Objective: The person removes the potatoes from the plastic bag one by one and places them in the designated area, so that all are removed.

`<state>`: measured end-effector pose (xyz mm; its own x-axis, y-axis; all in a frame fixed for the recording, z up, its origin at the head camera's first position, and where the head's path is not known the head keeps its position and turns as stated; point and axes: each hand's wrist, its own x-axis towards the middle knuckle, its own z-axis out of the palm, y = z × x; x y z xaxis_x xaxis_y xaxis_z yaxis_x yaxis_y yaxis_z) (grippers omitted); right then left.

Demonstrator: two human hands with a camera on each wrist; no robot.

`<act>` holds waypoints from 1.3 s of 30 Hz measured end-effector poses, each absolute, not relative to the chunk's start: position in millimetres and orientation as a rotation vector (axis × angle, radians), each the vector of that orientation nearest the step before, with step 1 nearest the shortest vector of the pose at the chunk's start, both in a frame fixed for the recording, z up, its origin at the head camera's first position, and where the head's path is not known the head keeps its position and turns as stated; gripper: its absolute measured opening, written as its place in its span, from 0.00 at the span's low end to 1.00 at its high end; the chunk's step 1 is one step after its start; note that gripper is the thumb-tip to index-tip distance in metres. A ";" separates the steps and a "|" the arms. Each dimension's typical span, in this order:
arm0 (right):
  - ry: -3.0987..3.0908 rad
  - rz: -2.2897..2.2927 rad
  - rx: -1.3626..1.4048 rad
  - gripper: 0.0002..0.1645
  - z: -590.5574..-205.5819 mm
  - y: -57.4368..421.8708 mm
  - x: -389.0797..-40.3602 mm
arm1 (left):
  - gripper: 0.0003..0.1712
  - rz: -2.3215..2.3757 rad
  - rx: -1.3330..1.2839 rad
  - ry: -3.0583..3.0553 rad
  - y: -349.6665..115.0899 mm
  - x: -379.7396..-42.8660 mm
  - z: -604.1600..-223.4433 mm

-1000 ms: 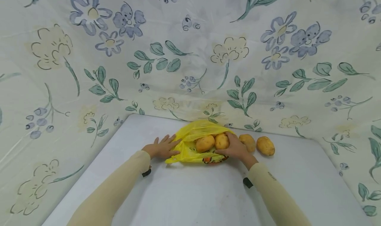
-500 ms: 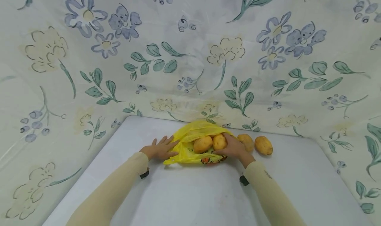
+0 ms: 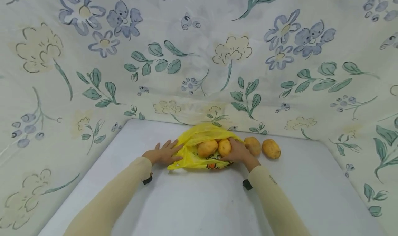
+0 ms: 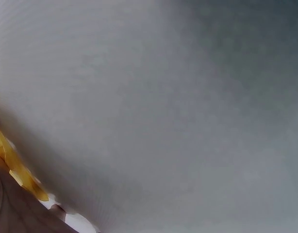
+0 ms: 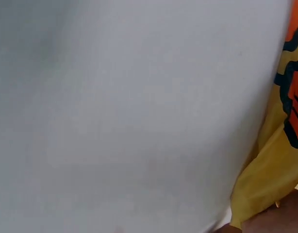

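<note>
Yellow bag [image 3: 199,134], one: thin plastic, printed in orange and black, lying on its side at the far part of the worktop [image 3: 192,201], its mouth gaping toward the person.

Potatoes, four in plain sight. First potato [image 3: 207,148]: inside the bag's mouth, untouched by either hand. Second potato [image 3: 224,147]: just to its right, also within the mouth. Third potato [image 3: 252,146]: outside, on the worktop, beyond the right hand [image 3: 237,152]. Fourth potato [image 3: 271,148]: outside, just right of the third. Any deeper in the folds cannot be made out.

Left hand [image 3: 163,153]: grip wide, fingers spread, laid on the left end of the bag. Right hand: grip narrowed round the second potato, thumb on the near side, fingers on the far side; the wrist views show only a margin of bag and hand and do not confirm the hold.

Long sleeves [image 3: 109,194], pale, on both arms. Patterned sheet [image 3: 186,32], flowers and leaves, behind the worktop.

Progress, as judged: part-way. Two potatoes are in the bag, two out; the second is not yet released. Whether the work is filling or emptying, these pictures do not settle.
</note>
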<state>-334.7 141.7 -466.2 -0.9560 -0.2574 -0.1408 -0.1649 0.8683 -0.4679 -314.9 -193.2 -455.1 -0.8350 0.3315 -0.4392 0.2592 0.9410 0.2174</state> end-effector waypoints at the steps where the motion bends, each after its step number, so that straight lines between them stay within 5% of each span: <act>1: 2.825 -0.716 -0.314 0.62 -466.6 141.9 -335.2 | 0.43 0.209 0.422 2.610 -193.1 -315.1 -455.7; 16: 2.753 -0.791 -0.186 0.69 -476.5 143.8 -330.0 | 0.43 0.181 0.438 2.596 -187.2 -308.5 -465.9; 39: 2.553 -1.020 -0.098 0.64 -456.6 141.6 -334.8 | 0.44 0.181 0.419 2.624 -194.6 -315.4 -460.6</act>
